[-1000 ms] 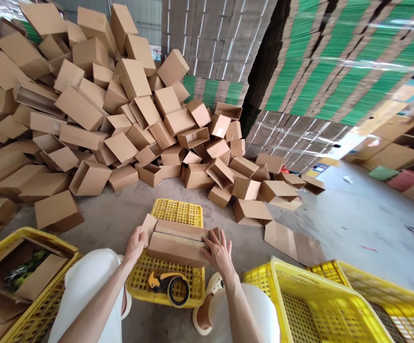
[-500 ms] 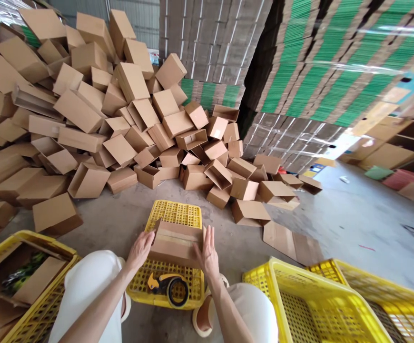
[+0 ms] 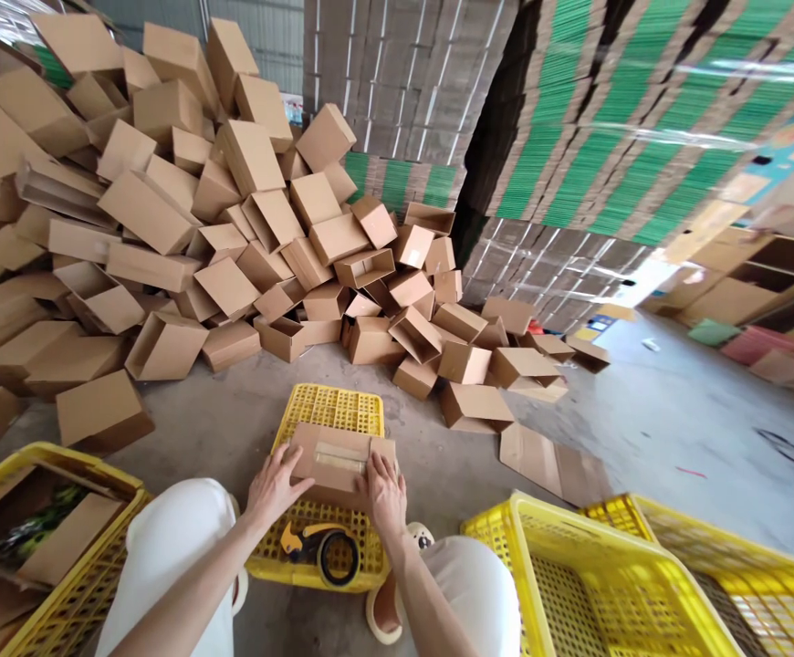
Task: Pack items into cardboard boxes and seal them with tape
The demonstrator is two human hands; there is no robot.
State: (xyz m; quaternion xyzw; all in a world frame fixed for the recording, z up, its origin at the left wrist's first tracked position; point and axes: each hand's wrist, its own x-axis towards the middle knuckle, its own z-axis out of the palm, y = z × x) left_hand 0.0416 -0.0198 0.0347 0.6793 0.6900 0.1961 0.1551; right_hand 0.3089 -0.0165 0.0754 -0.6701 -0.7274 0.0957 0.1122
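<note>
The box's left end flap, sticking outward a second ago and standing up half a second ago, is now lying folded inward across the top. The right end flap is lying inward too. The left hand, earlier pinching its flap, is now spreading over that end. The right hand, lately upright against its end, is now pressing down with bent fingers. The pale strip is showing only between the flaps.
</note>
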